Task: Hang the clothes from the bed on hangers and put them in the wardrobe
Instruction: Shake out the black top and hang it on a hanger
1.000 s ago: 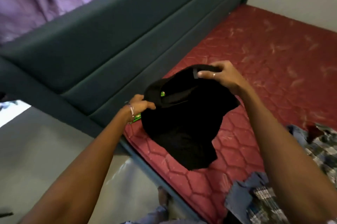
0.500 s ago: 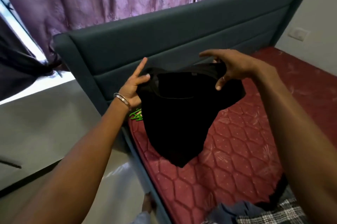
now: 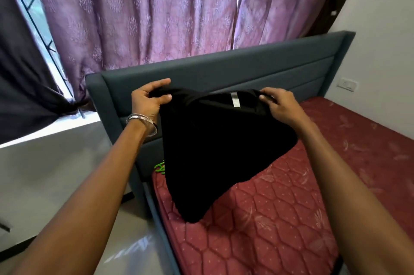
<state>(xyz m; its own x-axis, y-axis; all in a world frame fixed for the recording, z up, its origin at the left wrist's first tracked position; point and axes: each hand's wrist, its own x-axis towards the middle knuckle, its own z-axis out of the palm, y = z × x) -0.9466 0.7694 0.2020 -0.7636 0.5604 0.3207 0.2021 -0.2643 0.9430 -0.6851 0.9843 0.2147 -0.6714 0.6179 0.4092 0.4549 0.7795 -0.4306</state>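
Observation:
A black garment point(image 3: 215, 151) with a white label near its top edge hangs in the air above the head end of the bed. My left hand point(image 3: 149, 101) grips its top left corner, and my right hand point(image 3: 279, 103) pinches its top right edge. The cloth droops to a point over the red mattress point(image 3: 280, 218). A green hanger point(image 3: 160, 167) lies on the mattress corner by the headboard, mostly hidden behind the garment.
The dark grey padded headboard point(image 3: 280, 68) stands behind the garment, with purple curtains point(image 3: 156, 12) and a window above it. A white wall with a switch point(image 3: 348, 84) is at the right. Grey floor point(image 3: 56, 174) lies left of the bed.
Both hands have lifted the black garment off the mattress and spread it wider in the air. The view has tilted up, so the pile of other clothes has left the frame.

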